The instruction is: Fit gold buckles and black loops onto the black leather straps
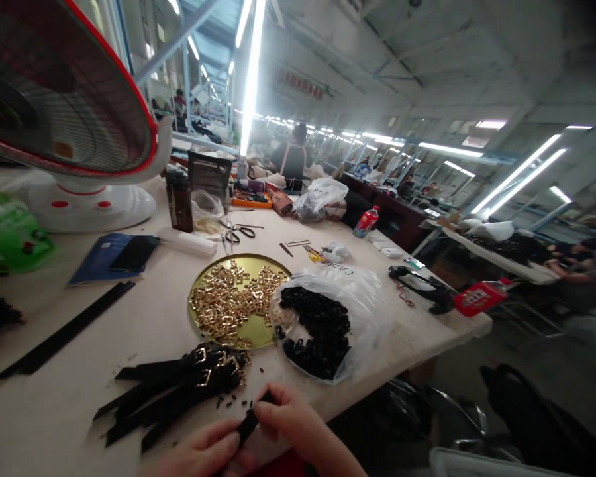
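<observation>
A short black strap (248, 425) is pinched between my two hands at the table's near edge. My left hand (206, 448) grips its lower end, and my right hand (288, 414) grips the upper end. Just left of them lies a pile of black straps with gold buckles (179, 381). Beyond, a round yellow tray (238, 344) holds many loose gold buckles (228, 298). Beside it an open clear plastic bag (365, 324) contains small black loops (322, 324). Tiny black bits (231, 401) are scattered near my fingers.
A large fan (104, 199) stands at the back left by a blue notebook (97, 258). Long black strips (67, 331) lie at left. Scissors (241, 230), a red-labelled bottle (366, 222) and a red carton (481, 297) are farther off. A person (291, 159) sits beyond the table.
</observation>
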`<state>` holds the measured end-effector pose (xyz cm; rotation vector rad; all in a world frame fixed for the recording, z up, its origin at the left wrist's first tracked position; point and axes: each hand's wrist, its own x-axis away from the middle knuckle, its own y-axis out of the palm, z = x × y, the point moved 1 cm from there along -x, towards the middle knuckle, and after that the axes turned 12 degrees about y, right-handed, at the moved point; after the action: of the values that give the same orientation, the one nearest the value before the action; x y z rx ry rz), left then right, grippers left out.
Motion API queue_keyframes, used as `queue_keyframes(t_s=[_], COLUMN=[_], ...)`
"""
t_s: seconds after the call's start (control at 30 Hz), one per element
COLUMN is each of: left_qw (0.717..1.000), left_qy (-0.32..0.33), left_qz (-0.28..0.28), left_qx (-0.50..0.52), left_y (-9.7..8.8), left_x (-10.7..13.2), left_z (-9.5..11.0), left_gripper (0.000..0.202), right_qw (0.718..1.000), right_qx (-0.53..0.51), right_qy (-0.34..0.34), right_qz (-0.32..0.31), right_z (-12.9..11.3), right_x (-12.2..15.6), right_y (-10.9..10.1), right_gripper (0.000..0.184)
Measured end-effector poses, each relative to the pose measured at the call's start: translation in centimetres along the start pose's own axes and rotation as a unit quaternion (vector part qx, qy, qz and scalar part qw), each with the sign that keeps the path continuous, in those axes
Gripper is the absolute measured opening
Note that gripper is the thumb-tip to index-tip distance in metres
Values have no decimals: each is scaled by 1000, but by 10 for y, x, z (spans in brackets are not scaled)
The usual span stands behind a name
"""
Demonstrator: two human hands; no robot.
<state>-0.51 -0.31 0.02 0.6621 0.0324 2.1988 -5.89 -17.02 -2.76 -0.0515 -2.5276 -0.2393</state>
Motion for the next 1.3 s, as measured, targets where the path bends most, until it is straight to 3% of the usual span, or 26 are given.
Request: queue_keyframes(t_s=[0.07,0.13,0.17,0.23,0.27,0.33,0.43,0.6,0.73,0.77,0.83,0.9,0.93,1.0,1.1,1.3], left_qw=[1000,1000,1000,999,998,995,990,987,988,989,991,994,995,995,990,977], left_qy=[2,8,12,18,19,12,2,-5,8,13,21,44,61,96,112,115], left_qz=[-19,3,16,31,39,65,91,75,53,42,18,-1,-6,-4,19,23], left_qx=[-18,-12,-3,32,50,76,110,141,142,141,133,103,78,13,-80,-177], left_y=[15,20,20,19,20,22,30,36,32,30,28,27,26,24,16,-2], left_x=[-21,-38,-44,-54,-57,-61,-63,-56,-43,-40,-34,-30,-29,-28,-26,-12], left_z=[-4,-7,-7,-5,-2,5,16,27,29,29,28,26,25,20,11,-1], left_gripper=[50,49,48,43,40,34,30,32,35,35,37,40,41,43,44,38], right_qw=[999,987,968,891,852,796,775,784,796,817,901,978,991,993,987,988], right_qx=[50,118,169,306,383,505,567,558,523,487,342,123,33,-76,-134,-126], right_qy=[-10,-66,-106,-153,-148,-122,-103,-101,-123,-129,-123,-92,-80,-74,-80,-76], right_qz=[1,81,155,300,326,311,260,253,280,280,239,144,100,50,42,35], right_z=[-1,-9,-15,-29,-36,-45,-50,-45,-47,-47,-45,-40,-37,-32,-26,-17], right_x=[-7,-15,-19,-26,-30,-39,-52,-61,-51,-47,-36,-26,-22,-18,-19,-22], right_y=[-13,-39,-55,-87,-100,-117,-123,-122,-120,-115,-99,-74,-59,-30,-1,13], right_gripper=[25,23,19,11,14,19,17,20,25,25,22,19,19,21,21,29])
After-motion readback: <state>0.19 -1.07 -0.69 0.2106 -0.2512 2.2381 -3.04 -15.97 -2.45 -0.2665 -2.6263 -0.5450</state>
